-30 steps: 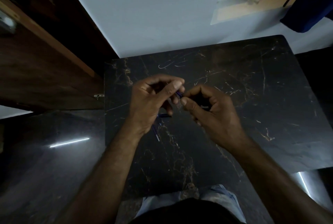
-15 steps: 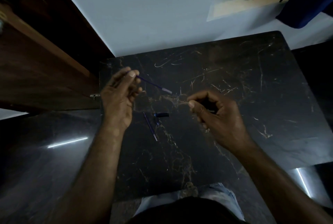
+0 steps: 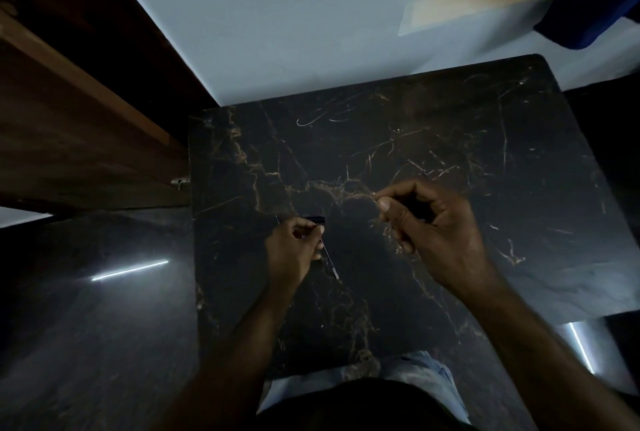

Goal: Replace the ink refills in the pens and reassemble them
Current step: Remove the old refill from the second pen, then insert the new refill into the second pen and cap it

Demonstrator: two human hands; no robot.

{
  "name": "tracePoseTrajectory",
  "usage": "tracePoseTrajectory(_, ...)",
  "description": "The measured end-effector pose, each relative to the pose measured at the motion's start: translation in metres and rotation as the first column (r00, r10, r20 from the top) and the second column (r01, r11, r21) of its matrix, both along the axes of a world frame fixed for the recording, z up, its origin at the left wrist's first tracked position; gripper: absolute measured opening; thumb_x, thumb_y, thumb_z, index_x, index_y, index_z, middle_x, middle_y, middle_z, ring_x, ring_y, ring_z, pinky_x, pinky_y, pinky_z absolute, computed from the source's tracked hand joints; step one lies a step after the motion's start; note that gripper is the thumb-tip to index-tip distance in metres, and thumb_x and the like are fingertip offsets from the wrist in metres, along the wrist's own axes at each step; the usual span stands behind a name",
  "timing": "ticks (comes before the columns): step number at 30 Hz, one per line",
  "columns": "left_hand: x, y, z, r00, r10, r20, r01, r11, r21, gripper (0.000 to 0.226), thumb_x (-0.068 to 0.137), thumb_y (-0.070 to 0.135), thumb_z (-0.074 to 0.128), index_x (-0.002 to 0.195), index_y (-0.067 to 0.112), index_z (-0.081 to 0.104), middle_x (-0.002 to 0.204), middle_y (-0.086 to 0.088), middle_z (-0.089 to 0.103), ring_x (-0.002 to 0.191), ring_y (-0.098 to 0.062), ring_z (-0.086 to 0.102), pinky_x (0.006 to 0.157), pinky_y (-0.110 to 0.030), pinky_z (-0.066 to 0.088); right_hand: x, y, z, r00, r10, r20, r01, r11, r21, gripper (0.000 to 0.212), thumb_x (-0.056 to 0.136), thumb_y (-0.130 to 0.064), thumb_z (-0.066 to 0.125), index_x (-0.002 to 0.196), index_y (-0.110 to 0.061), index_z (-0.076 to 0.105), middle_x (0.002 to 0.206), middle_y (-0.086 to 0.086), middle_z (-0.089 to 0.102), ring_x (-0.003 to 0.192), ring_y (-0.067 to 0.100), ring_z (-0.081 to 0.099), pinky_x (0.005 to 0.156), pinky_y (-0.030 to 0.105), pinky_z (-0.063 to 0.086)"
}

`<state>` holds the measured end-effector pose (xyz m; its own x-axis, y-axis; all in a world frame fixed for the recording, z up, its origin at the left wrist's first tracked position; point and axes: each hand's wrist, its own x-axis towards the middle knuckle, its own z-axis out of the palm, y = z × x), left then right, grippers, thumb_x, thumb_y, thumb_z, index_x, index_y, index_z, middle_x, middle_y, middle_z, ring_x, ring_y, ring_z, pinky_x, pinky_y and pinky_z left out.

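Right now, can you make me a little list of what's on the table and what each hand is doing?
surface: black marble-patterned tabletop
left hand: down at the tabletop, fingers pinched on a thin dark ink refill
beside it: small dark blue pen piece lying flat
right hand: curled shut above the tabletop, contents hidden
lighting: dim

My work surface is a dark marble tabletop (image 3: 450,139); a thin refill (image 3: 330,262) and a dark cap (image 3: 317,219) lie on it.

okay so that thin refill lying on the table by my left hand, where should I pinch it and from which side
Pinch the refill at its bare lower stretch, from above, thumb and finger across its width. It lies flat on the table; the left hand covers its upper part, so only that stretch is free.
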<state>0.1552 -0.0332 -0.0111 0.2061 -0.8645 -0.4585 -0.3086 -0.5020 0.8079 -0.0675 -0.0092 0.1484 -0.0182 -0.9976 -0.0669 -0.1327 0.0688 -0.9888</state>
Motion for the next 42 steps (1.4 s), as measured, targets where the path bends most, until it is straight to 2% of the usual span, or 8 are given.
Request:
tracePoseTrajectory(10, -0.004, 0.003, -0.011, 0.958, -0.130, 0.255, 0.140, 0.990, -0.020, 0.018, 0.090, 0.029, 0.086, 0.099, 0.026, 0.070, 0.085, 0.008, 0.075, 0.065, -0.010, 0.076, 0.056, -0.037, 0.067, -0.003, 0.001, -0.002, 1.000, -0.007, -0.020, 0.008, 1.000, 0.023, 0.005, 0.098, -0.014, 0.069, 0.101, -0.012, 0.073, 0.080, 0.003, 0.070, 0.057, 0.008, 0.061, 0.049, 0.021, 0.049)
tracePoseTrajectory(14, -0.010, 0.010, -0.008, 0.818, -0.323, 0.475, 0.390, 0.920, -0.046, 0.019, 0.090, 0.040, 0.083, 0.097, 0.034, 0.066, 0.084, 0.017, 0.067, 0.071, 0.004, 0.063, 0.061, -0.021, 0.055, -0.003, 0.001, -0.003, 1.000, -0.009, -0.015, 0.009, 1.000, 0.018, 0.004, 0.099, -0.014, 0.069, 0.101, -0.013, 0.073, 0.080, 0.005, 0.070, 0.057, 0.010, 0.061, 0.048, 0.022, 0.049)
tracePoseTrajectory(21, -0.023, 0.019, -0.005, 0.707, -0.458, 0.539, 0.532, 0.846, 0.021, 0.013, 0.095, 0.040, 0.077, 0.099, 0.031, 0.070, 0.097, 0.012, 0.074, 0.086, -0.006, 0.072, 0.075, -0.035, 0.064, -0.005, 0.002, -0.001, 1.000, -0.004, 0.004, 0.004, 1.000, 0.016, 0.005, 0.099, -0.016, 0.069, 0.101, -0.013, 0.073, 0.080, 0.006, 0.070, 0.057, 0.010, 0.061, 0.048, 0.024, 0.049)
tracePoseTrajectory(25, -0.020, 0.022, 0.001, 0.751, -0.415, 0.514, 0.476, 0.879, 0.014, 0.016, 0.099, 0.045, 0.071, 0.105, 0.029, 0.072, 0.097, 0.013, 0.076, 0.085, -0.005, 0.072, 0.076, -0.032, 0.063, -0.009, 0.005, 0.000, 1.000, -0.004, 0.017, 0.004, 1.000, 0.024, 0.006, 0.099, -0.015, 0.068, 0.103, -0.013, 0.073, 0.082, 0.008, 0.070, 0.059, 0.013, 0.061, 0.050, 0.025, 0.050)
tracePoseTrajectory(28, 0.003, 0.014, 0.013, 0.851, -0.121, 0.511, 0.200, 0.975, -0.101, 0.020, 0.100, 0.045, 0.069, 0.099, 0.025, 0.074, 0.084, 0.009, 0.076, 0.078, -0.011, 0.073, 0.074, -0.031, 0.059, -0.012, 0.008, 0.001, 0.999, -0.009, 0.043, 0.008, 0.999, 0.032, 0.006, 0.100, -0.014, 0.067, 0.103, -0.011, 0.072, 0.083, 0.009, 0.069, 0.060, 0.015, 0.061, 0.050, 0.027, 0.050)
tracePoseTrajectory(30, 0.031, 0.003, 0.015, 0.828, -0.028, 0.559, 0.108, 0.988, -0.110, 0.022, 0.101, 0.042, 0.069, 0.095, 0.021, 0.075, 0.083, 0.003, 0.077, 0.081, -0.020, 0.075, 0.079, -0.035, 0.060, -0.013, 0.010, -0.002, 0.999, -0.009, 0.041, 0.006, 0.999, 0.054, 0.007, 0.101, -0.014, 0.066, 0.104, -0.011, 0.072, 0.083, 0.010, 0.068, 0.060, 0.015, 0.060, 0.049, 0.027, 0.050)
tracePoseTrajectory(35, 0.059, -0.018, 0.012, 0.757, -0.248, 0.605, 0.168, 0.968, 0.186, 0.034, 0.098, 0.053, 0.069, 0.095, 0.020, 0.079, 0.091, -0.006, 0.080, 0.094, -0.028, 0.077, 0.086, -0.040, 0.062, -0.010, 0.013, -0.014, 0.999, 0.031, -0.020, -0.026, 0.978, 0.209, 0.016, 0.103, -0.015, 0.061, 0.109, -0.023, 0.074, 0.084, 0.003, 0.073, 0.057, 0.007, 0.058, 0.049, 0.027, 0.047)
tracePoseTrajectory(42, 0.053, -0.023, 0.013, 0.727, -0.295, 0.620, 0.177, 0.953, 0.246, 0.027, 0.095, 0.048, 0.074, 0.095, 0.023, 0.085, 0.083, 0.000, 0.082, 0.085, -0.024, 0.078, 0.080, -0.036, 0.063, -0.007, 0.022, -0.016, 0.985, 0.157, -0.077, -0.134, 0.959, 0.248, 0.006, 0.103, -0.025, 0.064, 0.108, -0.025, 0.061, 0.087, -0.001, 0.080, 0.049, 0.002, 0.058, 0.048, 0.017, 0.043)
